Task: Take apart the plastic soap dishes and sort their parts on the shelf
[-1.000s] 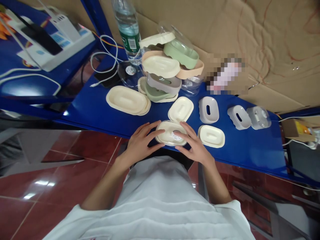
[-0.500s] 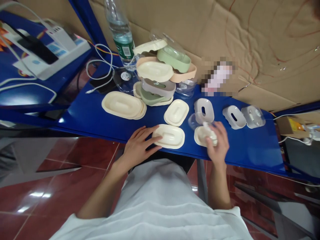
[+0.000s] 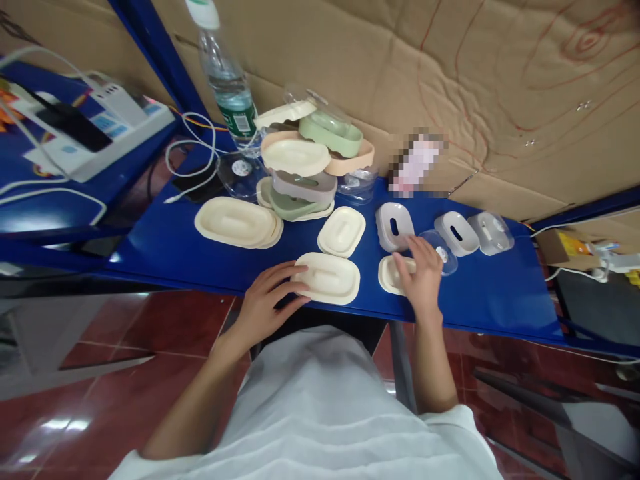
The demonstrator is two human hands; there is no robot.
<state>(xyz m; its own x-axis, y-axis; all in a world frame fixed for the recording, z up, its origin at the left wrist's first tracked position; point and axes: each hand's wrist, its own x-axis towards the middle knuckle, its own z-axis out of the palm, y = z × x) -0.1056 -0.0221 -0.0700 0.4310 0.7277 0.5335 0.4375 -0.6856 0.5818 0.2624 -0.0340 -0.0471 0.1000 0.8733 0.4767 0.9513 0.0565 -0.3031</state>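
Observation:
My left hand clasps the left end of a large cream oval soap dish at the front edge of the blue shelf. My right hand lies open, palm down, fingers stretched over a small cream dish. A clear plastic lid rests on the shelf beside its little finger. A grey insert with an oval hole sits just beyond my right fingertips.
A pile of cream, green, grey and peach dishes stands at the back, next to a water bottle. Stacked cream trays, another cream dish, a grey insert and a lidded piece lie around. Cardboard wall behind.
My right hand carried the clear lid off the large cream dish, moved right and set it down beside the small dish. My left hand stayed on the large dish.

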